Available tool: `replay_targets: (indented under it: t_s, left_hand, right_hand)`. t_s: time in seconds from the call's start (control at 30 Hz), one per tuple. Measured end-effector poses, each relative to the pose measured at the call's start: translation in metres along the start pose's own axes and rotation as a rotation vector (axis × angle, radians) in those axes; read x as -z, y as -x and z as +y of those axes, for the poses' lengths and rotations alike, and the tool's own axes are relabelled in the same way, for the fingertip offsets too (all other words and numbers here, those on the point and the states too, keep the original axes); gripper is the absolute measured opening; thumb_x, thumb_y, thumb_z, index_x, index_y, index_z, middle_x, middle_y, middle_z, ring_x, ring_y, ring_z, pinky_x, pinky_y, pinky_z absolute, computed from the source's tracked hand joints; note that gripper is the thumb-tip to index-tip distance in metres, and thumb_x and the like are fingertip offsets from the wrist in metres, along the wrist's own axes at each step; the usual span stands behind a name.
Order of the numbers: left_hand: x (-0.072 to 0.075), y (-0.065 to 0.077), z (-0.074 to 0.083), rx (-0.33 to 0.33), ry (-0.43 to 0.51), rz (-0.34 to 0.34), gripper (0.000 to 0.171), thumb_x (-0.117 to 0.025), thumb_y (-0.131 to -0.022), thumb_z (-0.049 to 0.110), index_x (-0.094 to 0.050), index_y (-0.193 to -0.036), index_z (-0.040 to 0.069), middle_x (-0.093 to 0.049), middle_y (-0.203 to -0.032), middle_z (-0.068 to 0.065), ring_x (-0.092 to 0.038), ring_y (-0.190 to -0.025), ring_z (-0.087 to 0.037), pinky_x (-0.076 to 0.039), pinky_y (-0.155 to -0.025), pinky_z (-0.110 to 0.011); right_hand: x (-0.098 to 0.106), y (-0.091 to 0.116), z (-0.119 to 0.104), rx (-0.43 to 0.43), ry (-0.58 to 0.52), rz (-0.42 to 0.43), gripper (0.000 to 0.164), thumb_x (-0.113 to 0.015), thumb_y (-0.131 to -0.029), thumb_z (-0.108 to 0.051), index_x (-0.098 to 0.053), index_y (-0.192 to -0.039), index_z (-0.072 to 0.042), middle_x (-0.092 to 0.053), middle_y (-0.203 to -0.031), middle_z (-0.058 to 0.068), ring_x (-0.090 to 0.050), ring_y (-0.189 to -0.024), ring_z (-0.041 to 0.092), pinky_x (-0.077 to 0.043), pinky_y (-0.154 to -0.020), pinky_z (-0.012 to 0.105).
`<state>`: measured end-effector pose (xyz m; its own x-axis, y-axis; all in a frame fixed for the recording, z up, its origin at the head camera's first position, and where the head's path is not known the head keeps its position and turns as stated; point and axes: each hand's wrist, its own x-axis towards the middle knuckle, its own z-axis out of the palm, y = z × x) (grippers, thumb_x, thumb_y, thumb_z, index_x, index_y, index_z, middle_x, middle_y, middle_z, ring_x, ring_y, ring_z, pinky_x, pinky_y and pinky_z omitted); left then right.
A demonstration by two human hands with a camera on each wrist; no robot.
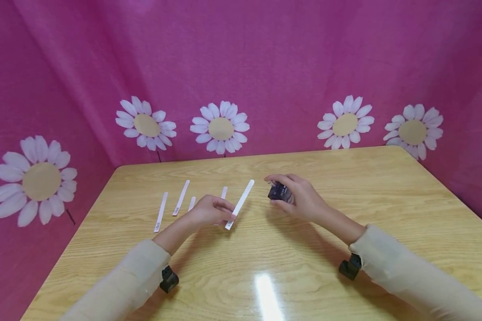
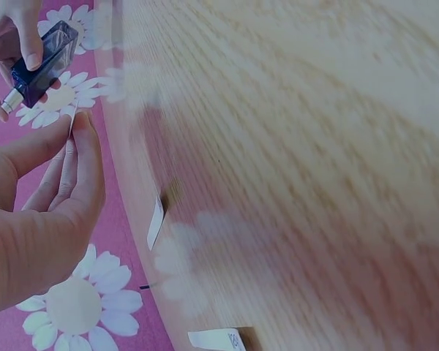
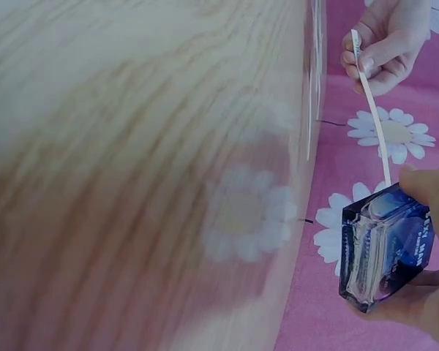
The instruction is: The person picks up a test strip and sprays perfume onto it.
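Note:
My left hand (image 1: 209, 210) pinches a narrow white paper strip (image 1: 243, 196) near its printed end, and the strip slants up and away to the right. In the left wrist view that strip shows nearly edge-on between thumb and fingers. My right hand (image 1: 305, 198) grips a dark glass perfume bottle (image 1: 280, 192) above the table, tilted, to the right of the strip. Pale lettering marks the bottle's side in the right wrist view. Its silvery spray neck (image 2: 13, 101) shows in the left wrist view, with right-hand fingers close to it.
Several more white strips lie on the wooden table (image 1: 325, 276) around and left of my left hand, among them a leftmost strip (image 1: 160, 213) and a farther strip (image 1: 181, 198). A pink curtain (image 1: 281, 80) with white daisies stands behind and beside the table.

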<state>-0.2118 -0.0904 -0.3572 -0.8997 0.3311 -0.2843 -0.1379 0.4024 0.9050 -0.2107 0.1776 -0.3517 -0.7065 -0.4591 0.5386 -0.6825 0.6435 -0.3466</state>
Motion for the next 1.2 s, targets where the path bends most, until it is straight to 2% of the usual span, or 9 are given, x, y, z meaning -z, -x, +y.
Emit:
replay_targets:
  t_s: [0.1, 0.23, 0.3, 0.47, 0.67, 0.93, 0.97, 1.07, 1.2]
  left_hand:
    - [0.0, 0.0, 0.0, 0.006, -0.01, 0.004, 0.025, -0.068, -0.084, 0.001, -0.066, -0.107, -0.008, -0.075, -0.084, -0.01, -0.064, -0.065, -0.006, -0.054, -0.063, -0.021]
    - [0.001, 0.001, 0.0, 0.0, -0.026, 0.014, 0.024, -0.068, -0.084, 0.002, -0.067, -0.106, -0.007, -0.076, -0.084, -0.01, -0.064, -0.064, -0.006, -0.053, -0.062, -0.02]
    - [0.001, 0.002, 0.001, -0.004, -0.028, 0.015, 0.024, -0.068, -0.084, 0.002, -0.066, -0.106, -0.007, -0.076, -0.085, -0.011, -0.065, -0.064, -0.006, -0.053, -0.062, -0.02]
    - [0.0, 0.003, 0.002, 0.01, -0.018, 0.017, 0.024, -0.068, -0.084, 0.002, -0.067, -0.107, -0.007, -0.075, -0.087, -0.013, -0.066, -0.066, -0.008, -0.054, -0.064, -0.021]
    - [0.001, 0.004, 0.0, 0.0, -0.012, 0.014, 0.025, -0.068, -0.085, 0.001, -0.066, -0.108, -0.009, -0.075, -0.087, -0.014, -0.067, -0.068, -0.009, -0.059, -0.07, -0.027]
    - [0.015, 0.01, -0.009, -0.029, -0.046, 0.023, 0.028, -0.068, -0.085, 0.003, -0.064, -0.111, -0.009, -0.075, -0.092, -0.015, -0.068, -0.072, -0.009, -0.06, -0.077, -0.03]
    - [0.017, 0.011, -0.01, -0.026, -0.061, 0.031, 0.029, -0.068, -0.085, 0.004, -0.064, -0.111, -0.009, -0.075, -0.092, -0.015, -0.069, -0.073, -0.009, -0.06, -0.077, -0.03]
    - [0.024, 0.011, -0.014, 0.005, -0.08, 0.064, 0.028, -0.07, -0.085, 0.005, -0.066, -0.11, -0.007, -0.075, -0.092, -0.013, -0.069, -0.073, -0.01, -0.059, -0.078, -0.03]
    - [0.033, 0.009, -0.019, 0.061, -0.059, 0.106, 0.029, -0.069, -0.086, 0.004, -0.065, -0.113, -0.006, -0.074, -0.098, -0.015, -0.069, -0.078, -0.01, -0.059, -0.082, -0.031]
  right_hand:
    - [-0.001, 0.0, 0.0, -0.008, -0.016, 0.002, 0.057, -0.081, -0.076, -0.018, -0.057, -0.128, -0.02, -0.068, -0.115, 0.011, -0.064, -0.104, 0.027, -0.056, -0.083, 0.043]
    - [0.0, -0.001, -0.002, -0.018, -0.029, -0.001, 0.06, -0.081, -0.078, -0.02, -0.055, -0.131, -0.023, -0.067, -0.119, 0.009, -0.063, -0.097, 0.023, -0.054, -0.072, 0.035]
    - [0.0, -0.002, -0.004, -0.016, -0.025, 0.002, 0.059, -0.08, -0.078, -0.02, -0.055, -0.131, -0.023, -0.066, -0.118, 0.01, -0.062, -0.096, 0.023, -0.054, -0.071, 0.035]
    - [0.001, -0.003, -0.008, -0.016, 0.002, 0.017, 0.055, -0.081, -0.077, -0.018, -0.058, -0.126, -0.019, -0.067, -0.115, 0.012, -0.064, -0.104, 0.028, -0.056, -0.083, 0.044]
    - [0.002, -0.001, -0.01, -0.048, 0.007, 0.03, 0.054, -0.08, -0.078, -0.019, -0.058, -0.128, -0.019, -0.067, -0.113, 0.013, -0.064, -0.101, 0.028, -0.056, -0.08, 0.043]
    - [0.008, 0.003, -0.007, -0.034, -0.01, 0.034, 0.059, -0.079, -0.079, -0.02, -0.054, -0.132, -0.021, -0.065, -0.12, 0.012, -0.063, -0.106, 0.028, -0.055, -0.082, 0.043]
    - [0.009, 0.004, -0.006, -0.033, -0.01, 0.032, 0.059, -0.079, -0.079, -0.02, -0.054, -0.133, -0.021, -0.065, -0.121, 0.011, -0.063, -0.105, 0.027, -0.055, -0.079, 0.041]
    - [0.01, 0.007, -0.004, -0.033, -0.013, 0.033, 0.059, -0.079, -0.079, -0.021, -0.054, -0.133, -0.021, -0.065, -0.122, 0.01, -0.063, -0.098, 0.024, -0.054, -0.069, 0.035]
    - [0.012, 0.01, -0.001, -0.02, -0.014, 0.043, 0.06, -0.079, -0.079, -0.02, -0.054, -0.133, -0.02, -0.065, -0.12, 0.011, -0.063, -0.098, 0.024, -0.053, -0.069, 0.035]
